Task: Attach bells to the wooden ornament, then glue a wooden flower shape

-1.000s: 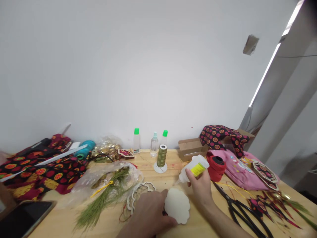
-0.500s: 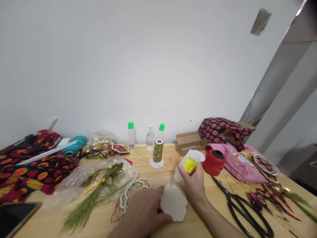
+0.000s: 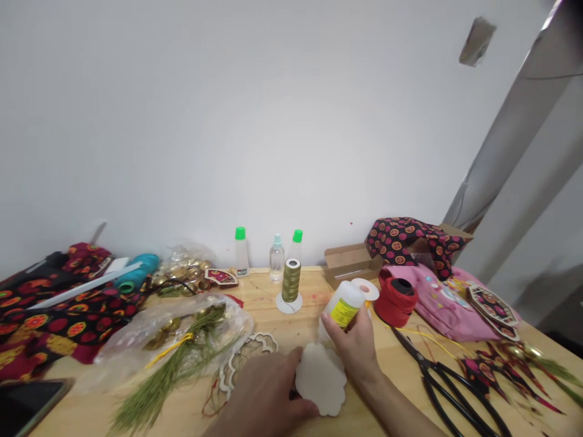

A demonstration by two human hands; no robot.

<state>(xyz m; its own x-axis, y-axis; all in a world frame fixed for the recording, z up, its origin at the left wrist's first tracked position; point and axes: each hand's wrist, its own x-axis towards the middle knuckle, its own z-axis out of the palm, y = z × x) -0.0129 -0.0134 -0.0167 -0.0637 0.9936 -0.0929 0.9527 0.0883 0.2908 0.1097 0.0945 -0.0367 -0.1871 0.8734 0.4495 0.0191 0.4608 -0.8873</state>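
My left hand [image 3: 273, 394] pinches the left edge of a pale, scallop-edged flat piece [image 3: 321, 379] between thumb and fingers, low over the table. In my right hand [image 3: 357, 346] is a white glue bottle [image 3: 344, 303] with a yellow label, tilted with its base up and its lower end toward the far edge of the pale piece. The bottle's tip is hard to make out there. Left of my left hand lies a pale cut-out scalloped frame [image 3: 228, 364] with red thread by it, partly hidden by the hand.
Black scissors [image 3: 428, 364] lie right of my right forearm. Beyond stand a green thread spool [image 3: 291, 280], a red ribbon roll [image 3: 396, 297], an open cardboard box [image 3: 350, 264] and small bottles [image 3: 276, 258]. A green tassel [image 3: 168, 376], plastic bags and a phone [image 3: 31, 403] are at left.
The bottle in my right hand has shifted slightly left and leans a little differently, uncovering more of a white spool behind it. My left hand keeps its hold on the scalloped piece.
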